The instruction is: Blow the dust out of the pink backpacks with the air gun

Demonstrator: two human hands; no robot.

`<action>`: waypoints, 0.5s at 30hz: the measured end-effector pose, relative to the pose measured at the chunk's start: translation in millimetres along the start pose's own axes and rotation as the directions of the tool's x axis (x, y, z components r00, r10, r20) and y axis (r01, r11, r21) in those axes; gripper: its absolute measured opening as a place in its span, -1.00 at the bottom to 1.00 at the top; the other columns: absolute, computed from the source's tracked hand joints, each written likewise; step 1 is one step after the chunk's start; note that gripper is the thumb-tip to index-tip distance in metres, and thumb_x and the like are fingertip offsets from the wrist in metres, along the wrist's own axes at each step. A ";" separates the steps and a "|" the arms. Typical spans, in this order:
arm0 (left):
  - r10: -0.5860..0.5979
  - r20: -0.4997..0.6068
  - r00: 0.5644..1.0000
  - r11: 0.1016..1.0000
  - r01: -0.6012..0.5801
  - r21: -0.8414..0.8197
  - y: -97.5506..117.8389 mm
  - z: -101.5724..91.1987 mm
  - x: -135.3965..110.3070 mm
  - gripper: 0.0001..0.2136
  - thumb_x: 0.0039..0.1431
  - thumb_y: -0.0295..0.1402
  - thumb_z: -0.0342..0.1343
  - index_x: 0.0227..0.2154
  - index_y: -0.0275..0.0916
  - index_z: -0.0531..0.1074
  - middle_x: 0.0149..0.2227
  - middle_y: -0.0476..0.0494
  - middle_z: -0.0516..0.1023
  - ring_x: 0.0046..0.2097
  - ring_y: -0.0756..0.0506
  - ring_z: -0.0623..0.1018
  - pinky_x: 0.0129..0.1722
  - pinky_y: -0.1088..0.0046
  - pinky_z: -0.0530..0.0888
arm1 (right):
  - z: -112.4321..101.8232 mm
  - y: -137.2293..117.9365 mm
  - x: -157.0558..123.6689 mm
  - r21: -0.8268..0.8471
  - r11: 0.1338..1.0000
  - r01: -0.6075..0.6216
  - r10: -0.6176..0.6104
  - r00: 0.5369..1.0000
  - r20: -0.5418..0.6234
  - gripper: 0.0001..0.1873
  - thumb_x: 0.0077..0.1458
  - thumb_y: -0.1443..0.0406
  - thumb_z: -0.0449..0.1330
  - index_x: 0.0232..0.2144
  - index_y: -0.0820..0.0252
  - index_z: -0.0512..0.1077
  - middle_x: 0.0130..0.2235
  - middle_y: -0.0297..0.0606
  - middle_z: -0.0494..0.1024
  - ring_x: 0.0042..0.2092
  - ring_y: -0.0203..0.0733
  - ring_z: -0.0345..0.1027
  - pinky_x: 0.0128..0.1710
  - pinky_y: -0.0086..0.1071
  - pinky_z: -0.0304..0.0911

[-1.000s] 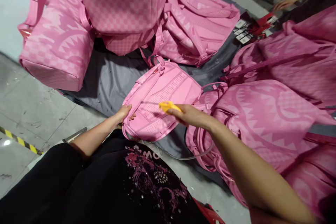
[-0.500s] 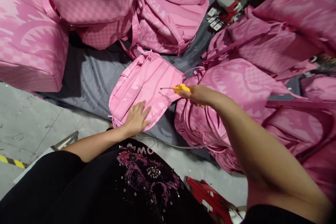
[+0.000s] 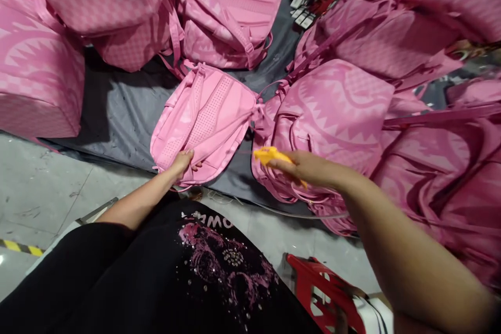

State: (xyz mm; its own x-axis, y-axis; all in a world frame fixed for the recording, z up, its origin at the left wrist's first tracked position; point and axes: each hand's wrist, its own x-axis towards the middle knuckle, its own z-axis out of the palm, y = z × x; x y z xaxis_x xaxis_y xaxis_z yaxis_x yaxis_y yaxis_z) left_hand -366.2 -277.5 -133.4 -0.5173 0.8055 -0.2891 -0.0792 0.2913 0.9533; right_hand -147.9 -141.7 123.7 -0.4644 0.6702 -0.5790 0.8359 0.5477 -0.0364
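A small pink backpack lies back side up on the dark-covered table, its perforated panel and straps showing. My left hand is closed at its near edge, with the lower part of a shoulder strap between thumb and fingers. To the right, my right hand is wrapped around a yellow air blow gun. The gun's thin nozzle points left toward the backpack and is blurred. It is held in front of a fuller pink backpack with a shark-teeth print.
Pink backpacks stand at the left, at the back and in a heap at the right. Black and white tags lie at the far side. A pale hose runs along the near edge. A red stool stands below.
My left hand has gone from lying spread on the backpack to closing on its strap. My right hand with the blow gun has moved lower, away from the backpack. The view has shifted slightly.
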 end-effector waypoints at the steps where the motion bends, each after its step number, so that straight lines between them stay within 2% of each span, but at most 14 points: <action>1: 0.005 -0.025 1.000 1.000 -0.004 0.026 0.1 0.6 -2.5 -0.57 0.40 -0.19 -0.18 -0.10 -0.40 0.49 -0.39 -0.31 0.58 -0.38 -0.15 0.57 -0.31 0.31 0.52 | 2.9 1.7 0.5 -0.017 0.999 -0.033 0.031 0.995 -0.099 -0.48 0.33 -0.03 -0.04 -0.11 0.27 0.48 -0.36 -0.16 0.57 -0.37 -0.15 0.41 -0.34 -0.37 0.22; 3: 0.078 -0.079 0.994 0.992 -0.070 0.101 3.6 6.5 -13.3 -0.66 0.36 -0.24 -0.05 -0.02 -0.32 0.50 -0.14 -0.36 0.58 -0.09 -0.21 0.57 -0.08 0.22 0.51 | 7.6 2.6 2.6 -0.054 0.995 -0.084 0.066 0.960 -0.271 -0.43 0.34 -0.04 -0.08 -0.09 0.30 0.47 -0.35 -0.10 0.57 -0.34 -0.11 0.42 -0.34 -0.36 0.20; 5: 0.209 -0.101 0.973 0.939 -0.171 0.297 9.4 17.0 -28.5 -0.65 0.28 -0.33 0.07 0.10 -0.17 0.47 0.16 -0.33 0.42 0.19 -0.30 0.39 0.15 0.10 0.38 | 12.9 2.4 4.8 -0.085 0.994 -0.063 0.033 0.947 -0.320 -0.42 0.34 -0.05 -0.09 -0.04 0.29 0.46 -0.29 -0.06 0.59 -0.29 -0.08 0.45 -0.32 -0.35 0.20; 6: 0.278 -0.084 0.957 0.872 -0.215 0.439 12.3 23.0 -35.9 -0.59 0.25 -0.38 0.08 0.17 -0.11 0.43 0.26 -0.31 0.31 0.25 -0.34 0.30 0.19 0.04 0.32 | 16.4 2.8 5.5 -0.101 0.993 -0.063 0.026 0.945 -0.327 -0.41 0.34 -0.06 -0.10 -0.01 0.28 0.45 -0.25 -0.03 0.59 -0.26 -0.06 0.46 -0.32 -0.34 0.20; 8: 0.369 0.006 0.929 0.653 -0.264 0.710 16.8 34.6 -47.7 -0.47 0.24 -0.48 0.04 0.26 -0.03 0.33 0.37 -0.31 0.14 0.26 -0.40 0.25 0.15 -0.04 0.33 | 26.0 5.1 5.7 -0.135 0.987 -0.089 0.039 0.941 -0.335 -0.38 0.34 -0.08 -0.10 0.03 0.29 0.44 -0.20 0.01 0.60 -0.23 -0.02 0.47 -0.32 -0.33 0.20; 9: 0.377 0.061 0.924 0.538 -0.272 0.798 18.2 39.9 -51.4 -0.44 0.24 -0.51 0.00 0.28 0.00 0.29 0.38 -0.32 0.09 0.24 -0.41 0.26 0.09 -0.05 0.36 | 31.9 6.7 5.3 -0.146 0.986 -0.084 0.031 0.943 -0.332 -0.37 0.34 -0.09 -0.10 0.04 0.29 0.44 -0.19 0.01 0.60 -0.22 -0.01 0.47 -0.32 -0.32 0.21; 11: 0.341 0.125 0.932 0.408 -0.267 0.873 19.7 47.9 -54.5 -0.44 0.25 -0.50 -0.02 0.30 0.01 0.26 0.38 -0.36 0.09 0.20 -0.41 0.29 0.02 -0.04 0.40 | 45.1 10.1 3.3 -0.150 0.988 -0.032 -0.016 0.952 -0.304 -0.36 0.34 -0.09 -0.09 0.03 0.30 0.45 -0.20 0.02 0.60 -0.21 0.00 0.48 -0.31 -0.32 0.21; 13: 0.299 0.152 0.942 0.383 -0.265 0.885 20.1 50.5 -53.9 -0.48 0.28 -0.38 0.03 0.30 -0.02 0.27 0.35 -0.41 0.12 0.18 -0.43 0.31 0.00 -0.05 0.41 | 58.4 12.3 0.3 -0.136 0.991 0.004 -0.042 0.961 -0.272 -0.37 0.36 -0.06 -0.10 0.03 0.32 0.47 -0.18 0.03 0.60 -0.19 -0.01 0.49 -0.29 -0.32 0.21; 15: 0.265 0.171 0.949 0.448 -0.279 0.850 19.8 44.2 -51.4 -0.48 0.25 -0.20 0.12 0.26 -0.06 0.31 0.34 -0.42 0.14 0.21 -0.46 0.29 0.05 -0.11 0.38 | 71.6 13.4 -3.6 -0.109 0.993 0.040 -0.062 0.976 -0.208 -0.42 0.38 -0.03 -0.09 0.04 0.29 0.46 -0.13 0.02 0.60 -0.15 -0.01 0.49 -0.27 -0.33 0.21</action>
State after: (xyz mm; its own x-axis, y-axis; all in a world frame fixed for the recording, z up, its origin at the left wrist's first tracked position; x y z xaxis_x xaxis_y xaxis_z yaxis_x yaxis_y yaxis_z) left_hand -303.4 -290.3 -103.6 -0.3657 0.9300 -0.0364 0.8328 0.3444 0.4334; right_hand -114.1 -172.6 66.9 -0.5663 0.7240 -0.3939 0.7795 0.6258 0.0295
